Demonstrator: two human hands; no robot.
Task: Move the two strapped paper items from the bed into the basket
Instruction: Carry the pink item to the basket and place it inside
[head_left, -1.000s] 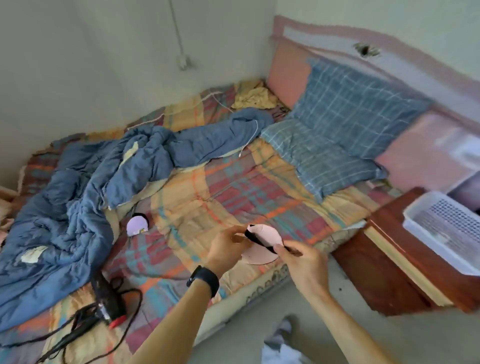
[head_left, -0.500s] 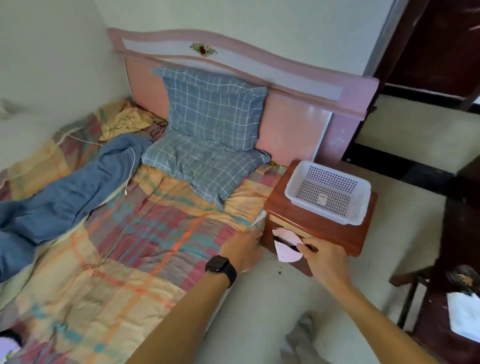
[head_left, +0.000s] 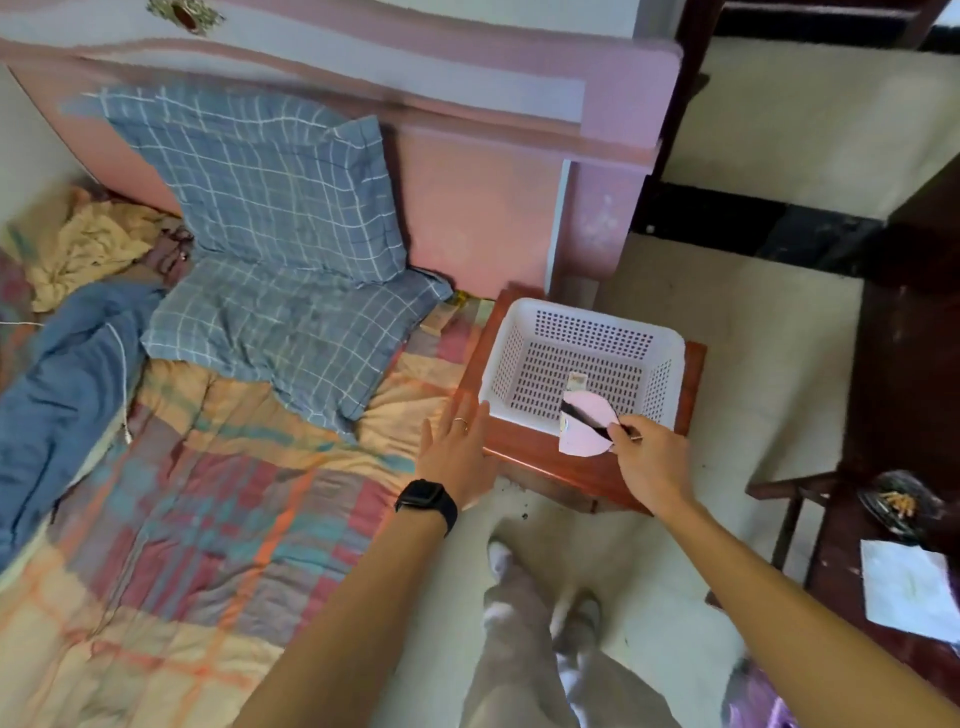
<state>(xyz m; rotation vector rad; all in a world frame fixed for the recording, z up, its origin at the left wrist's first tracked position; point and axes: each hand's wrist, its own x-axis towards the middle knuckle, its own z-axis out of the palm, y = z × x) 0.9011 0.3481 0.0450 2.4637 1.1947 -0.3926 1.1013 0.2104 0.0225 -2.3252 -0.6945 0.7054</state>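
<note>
No writing can be read anywhere. In the lower centre of the frame, the left hand (head_left: 457, 457) is held flat with fingers spread, empty, above the bed (head_left: 182, 519) edge. Right of it, the pink paper item (head_left: 587, 423) is pinched by its black strap in the right hand (head_left: 649, 462), now over the near rim of the white basket (head_left: 670, 358), having been lower beside the wooden surface (head_left: 545, 462) half a second ago. Further up, the basket's floor lies mostly open, with one small item (head_left: 576, 381) inside

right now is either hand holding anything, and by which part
The right hand pinches the pink round paper item by its black strap's near end. The left hand is open, holding nothing.
</note>
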